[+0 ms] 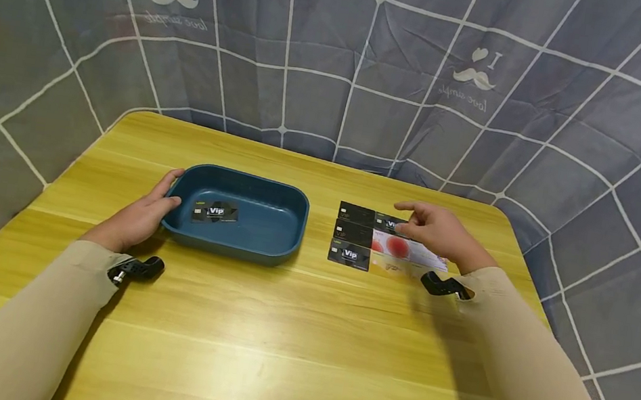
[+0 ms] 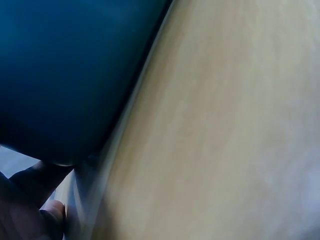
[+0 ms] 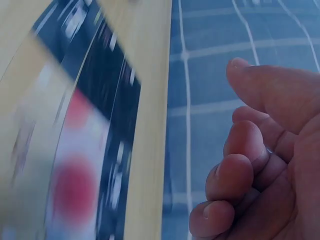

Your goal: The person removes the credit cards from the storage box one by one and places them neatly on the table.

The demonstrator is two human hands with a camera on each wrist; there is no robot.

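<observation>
A dark blue rectangular plastic tub stands on the table, left of the middle. My left hand holds its left end, thumb at the rim and fingers along the outer wall. Inside the tub lies a black VIP card. To the right, several cards are laid out in two columns. The left column has black cards, a VIP card nearest me. In the right column are another black VIP card, a white card with red circles and a yellowish card. My right hand hovers over this column, fingers loosely bent, thumb and index finger apart, holding nothing.
The yellow wood-grain table extends toward me. A grey gridded curtain hangs behind the table and along both sides. Small black wrist mounts stick out from both sleeves.
</observation>
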